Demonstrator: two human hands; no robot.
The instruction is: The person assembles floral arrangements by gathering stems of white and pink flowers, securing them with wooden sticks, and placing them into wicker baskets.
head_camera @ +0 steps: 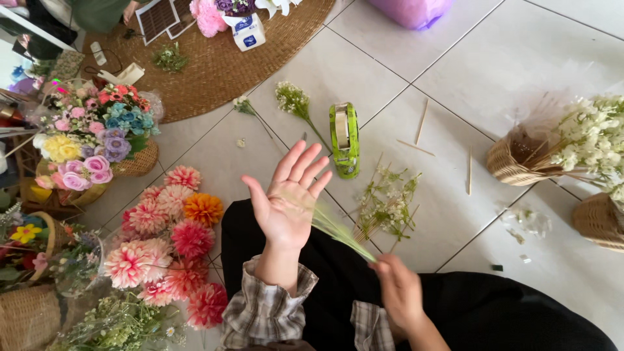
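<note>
My left hand (pixel 289 198) is raised palm-up above my lap, fingers spread and holding nothing. A thin green sprig (pixel 335 227), blurred by motion, lies across its palm edge. My right hand (pixel 398 289) pinches the sprig's lower end near my knee. Just beyond the hands a green tape dispenser (pixel 344 140) lies on the tiled floor. A loose pile of small white-flowered stems (pixel 387 201) sits to its right.
A bunch of pink, red and orange dahlia-like flowers (pixel 172 247) lies at my left. Baskets of mixed flowers (pixel 97 140) stand further left. A wicker basket (pixel 517 162) with white flowers (pixel 591 140) is at right. Wooden sticks (pixel 422 120) lie scattered. A round woven mat (pixel 221 62) is behind.
</note>
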